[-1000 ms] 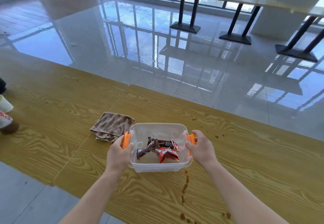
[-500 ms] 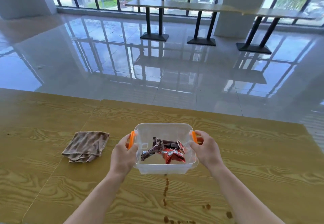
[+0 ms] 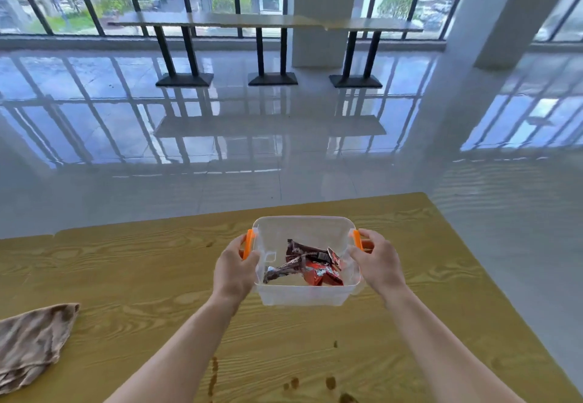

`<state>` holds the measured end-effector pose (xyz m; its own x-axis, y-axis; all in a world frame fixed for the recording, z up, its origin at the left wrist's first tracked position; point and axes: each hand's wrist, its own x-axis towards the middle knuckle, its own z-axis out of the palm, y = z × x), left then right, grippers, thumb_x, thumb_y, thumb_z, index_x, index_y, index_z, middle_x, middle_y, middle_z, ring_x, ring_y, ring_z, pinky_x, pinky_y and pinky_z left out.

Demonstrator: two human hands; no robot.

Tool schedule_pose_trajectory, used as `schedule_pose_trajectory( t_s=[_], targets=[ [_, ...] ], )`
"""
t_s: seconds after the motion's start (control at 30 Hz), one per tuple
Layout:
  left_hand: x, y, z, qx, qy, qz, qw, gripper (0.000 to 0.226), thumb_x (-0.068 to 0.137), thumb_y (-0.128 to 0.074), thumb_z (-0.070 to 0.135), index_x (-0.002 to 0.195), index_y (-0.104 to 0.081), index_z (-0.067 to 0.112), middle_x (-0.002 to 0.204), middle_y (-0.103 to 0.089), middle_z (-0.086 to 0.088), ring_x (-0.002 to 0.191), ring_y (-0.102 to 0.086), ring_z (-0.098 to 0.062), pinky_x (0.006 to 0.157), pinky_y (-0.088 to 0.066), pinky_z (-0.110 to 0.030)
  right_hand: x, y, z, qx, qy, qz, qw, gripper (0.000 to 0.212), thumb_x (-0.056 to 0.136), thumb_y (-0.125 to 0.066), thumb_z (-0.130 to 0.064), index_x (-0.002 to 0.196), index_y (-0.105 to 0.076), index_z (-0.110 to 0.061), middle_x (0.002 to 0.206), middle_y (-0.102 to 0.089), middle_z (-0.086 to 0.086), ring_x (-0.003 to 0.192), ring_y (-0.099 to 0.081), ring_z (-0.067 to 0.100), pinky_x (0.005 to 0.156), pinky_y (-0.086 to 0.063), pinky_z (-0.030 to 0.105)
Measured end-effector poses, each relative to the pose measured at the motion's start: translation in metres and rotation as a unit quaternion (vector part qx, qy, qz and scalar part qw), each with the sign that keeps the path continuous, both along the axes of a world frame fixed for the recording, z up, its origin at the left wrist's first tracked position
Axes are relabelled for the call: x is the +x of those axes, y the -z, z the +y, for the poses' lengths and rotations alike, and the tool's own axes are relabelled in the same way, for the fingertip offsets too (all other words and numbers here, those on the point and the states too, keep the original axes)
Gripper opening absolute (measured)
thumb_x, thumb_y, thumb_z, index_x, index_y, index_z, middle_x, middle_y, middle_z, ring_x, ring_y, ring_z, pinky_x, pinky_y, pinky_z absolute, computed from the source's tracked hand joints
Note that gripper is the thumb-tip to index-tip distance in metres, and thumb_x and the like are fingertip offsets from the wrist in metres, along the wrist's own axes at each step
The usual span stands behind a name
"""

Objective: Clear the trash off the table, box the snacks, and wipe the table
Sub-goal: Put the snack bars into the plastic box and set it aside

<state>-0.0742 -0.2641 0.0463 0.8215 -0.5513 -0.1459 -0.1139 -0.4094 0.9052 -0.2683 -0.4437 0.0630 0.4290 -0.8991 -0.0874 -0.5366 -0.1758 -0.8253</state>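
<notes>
A clear plastic box (image 3: 303, 293) with orange side clips is held above the yellow wooden table (image 3: 142, 270). My left hand (image 3: 235, 271) grips its left side by the orange clip, and my right hand (image 3: 377, 265) grips the right side. Inside lie brown and red snack wrappers (image 3: 307, 265). A crumpled brown cloth (image 3: 30, 344) lies on the table at the far left. Brown spill stains (image 3: 329, 382) and a brown streak (image 3: 214, 377) mark the wood near the front edge between my forearms.
The table's right edge (image 3: 492, 279) and far edge drop to a glossy tiled floor. A long counter on black pedestal legs (image 3: 271, 52) stands by the windows, and a white pillar (image 3: 492, 14) rises at the right.
Both hands have carried the box to the right along the table, near its right end. The cloth now sits farther left in view and the cups at the left have dropped out of sight.
</notes>
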Motion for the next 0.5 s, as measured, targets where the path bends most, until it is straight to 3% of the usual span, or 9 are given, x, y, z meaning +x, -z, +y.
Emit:
schedule_pose_trajectory(
  t_s=[0.5],
  targets=[
    [-0.037, 0.024, -0.153, 0.048, 0.055, -0.011, 0.997, 0.038, 0.093, -0.056, 0.024, 0.130, -0.057, 0.026, 0.093, -0.067, 0.008, 0.084, -0.064, -0.019, 0.078, -0.056, -0.045, -0.054, 0.020, -0.119, -0.008, 0.071, 0.037, 0.997, 0.033, 0.091, -0.067, -0.024, 0.123, -0.063, -0.017, 0.101, -0.068, -0.001, 0.094, -0.063, 0.020, 0.085, -0.052, 0.040]
  ],
)
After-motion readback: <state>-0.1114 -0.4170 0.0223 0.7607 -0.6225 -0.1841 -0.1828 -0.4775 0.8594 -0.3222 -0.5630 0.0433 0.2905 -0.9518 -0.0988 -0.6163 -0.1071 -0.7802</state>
